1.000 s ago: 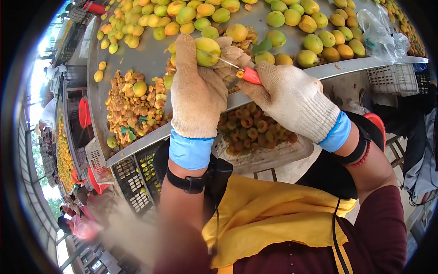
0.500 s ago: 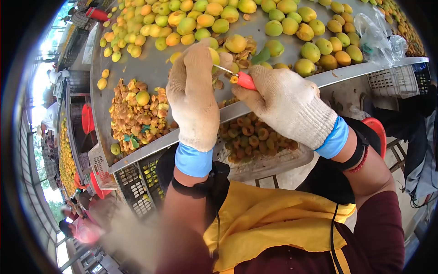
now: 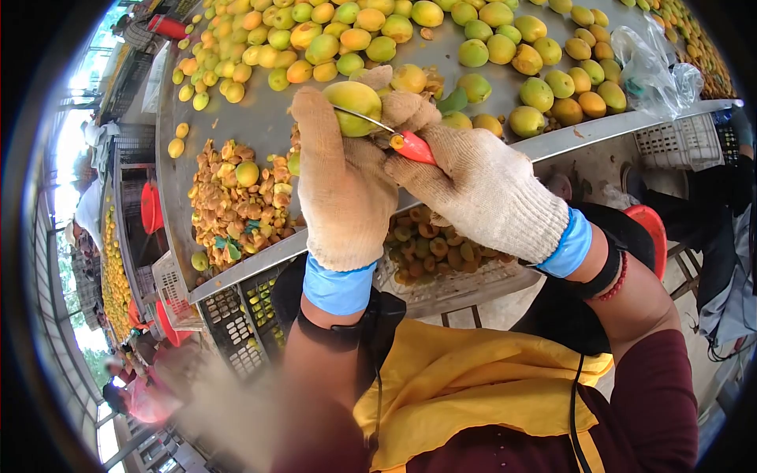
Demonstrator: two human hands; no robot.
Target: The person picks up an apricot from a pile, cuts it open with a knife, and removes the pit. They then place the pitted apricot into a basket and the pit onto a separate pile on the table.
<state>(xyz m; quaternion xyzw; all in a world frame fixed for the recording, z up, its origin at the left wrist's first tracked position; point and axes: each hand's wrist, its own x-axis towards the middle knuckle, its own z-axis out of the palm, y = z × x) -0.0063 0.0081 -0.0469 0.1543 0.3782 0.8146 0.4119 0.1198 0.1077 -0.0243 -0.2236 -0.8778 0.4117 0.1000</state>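
My left hand [image 3: 341,201], in a soiled knit glove, holds a yellow-green apricot [image 3: 355,98] between thumb and fingers above the metal table. My right hand [image 3: 493,193], gloved the same way, grips a small red-handled knife [image 3: 417,148]. Its thin metal blade lies across the apricot's near side; how deep it sits cannot be told. My hands are close together, with the right fingers beside the fruit. A heap of cut apricot pieces [image 3: 229,193] lies left of my left hand.
Whole apricots [image 3: 323,49] cover the far part of the metal table [image 3: 260,110]. A clear plastic bag [image 3: 650,67] lies at the right. Below the table edge, a crate [image 3: 453,293] holds pitted-looking fruit. Black crates [image 3: 233,323] stand lower left, and a red stool [image 3: 650,232] is at right.
My left hand has turned, bringing the apricot into fuller view. My right hand has shifted slightly left and down, and the knife's blade now crosses the fruit.
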